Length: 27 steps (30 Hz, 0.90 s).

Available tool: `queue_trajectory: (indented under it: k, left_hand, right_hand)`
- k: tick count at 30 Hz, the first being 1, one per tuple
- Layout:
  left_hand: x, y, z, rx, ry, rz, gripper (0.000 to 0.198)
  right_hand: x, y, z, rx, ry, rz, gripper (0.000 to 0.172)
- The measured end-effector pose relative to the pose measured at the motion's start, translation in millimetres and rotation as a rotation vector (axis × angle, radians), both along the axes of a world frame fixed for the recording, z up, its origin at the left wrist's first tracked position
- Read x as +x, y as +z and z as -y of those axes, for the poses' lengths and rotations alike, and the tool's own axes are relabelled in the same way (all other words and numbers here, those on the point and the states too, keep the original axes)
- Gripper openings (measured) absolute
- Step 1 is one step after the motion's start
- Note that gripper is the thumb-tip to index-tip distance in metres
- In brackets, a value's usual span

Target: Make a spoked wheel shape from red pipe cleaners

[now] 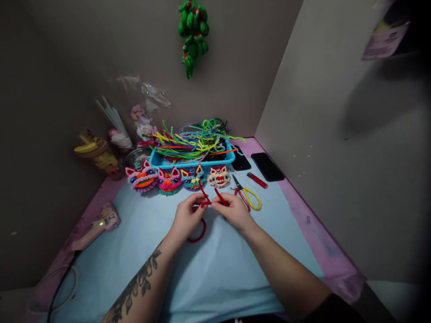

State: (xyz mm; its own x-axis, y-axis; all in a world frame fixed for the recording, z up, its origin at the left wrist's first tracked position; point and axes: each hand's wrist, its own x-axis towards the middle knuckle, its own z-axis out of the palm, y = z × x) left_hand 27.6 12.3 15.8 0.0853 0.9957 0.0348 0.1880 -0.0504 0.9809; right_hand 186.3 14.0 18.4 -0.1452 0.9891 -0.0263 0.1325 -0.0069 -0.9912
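Both hands meet over the middle of the blue cloth, pinching red pipe cleaner. My left hand holds it between thumb and fingertips, with one end sticking up. Below that hand a curved red loop hangs or lies; whether it joins the same piece I cannot tell. My right hand grips a red length close to the left fingertips. Just right of it lie scissors with one yellow and one red handle loop. Four small lion-head figures, such as the cream one, sit in a row beyond the hands.
Behind the figures stands a blue tray heaped with coloured pipe cleaners. A red lighter and two dark phones lie to the right. At left are a pink glue gun with its cable and a brown pot.
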Motion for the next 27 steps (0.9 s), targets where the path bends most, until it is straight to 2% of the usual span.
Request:
queue_trajectory:
  k: [3, 7, 10, 14, 17, 22, 25, 27]
  left_hand:
    - [1, 0.4, 1, -0.027, -0.037, -0.037, 0.02]
    - [1, 4.2, 2, -0.059, -0.009, -0.027, 0.021]
    - [1, 6.5, 2, -0.143, 0.001, 0.107, 0.025]
    - [2, 4.2, 2, -0.328, -0.022, 0.395, 0.032]
    - [4, 0.5, 2, -0.412, -0.023, 0.507, 0.037]
    - [4, -4.9, 2, -0.364, 0.0, 0.428, 0.033]
    - [3, -6.2, 1, -0.289, 0.003, 0.314, 0.032]
    - [3, -5.7, 1, -0.247, -0.041, 0.213, 0.032]
  right_hand:
    - [-2, -2.2, 0, 0.06, -0.034, 0.104, 0.014]
    - [-5, -3.5, 2, 0.133, -0.032, 0.218, 0.015]
    - [-5, -3.0, 2, 0.06, -0.018, 0.131, 0.015]
    - [-3, -3.6, 0, -0.074, -0.001, -0.068, 0.018]
    - [-3, -4.1, 0, -0.071, -0.012, -0.135, 0.019]
    - [-5, -3.0, 1, -0.074, 0.014, -0.1, 0.02]
    - [-4, -3.4, -1, -0.121, 0.01, -0.182, 0.023]
    - [-3, -4.0, -2, -0.168, -0.027, -0.265, 0.03]
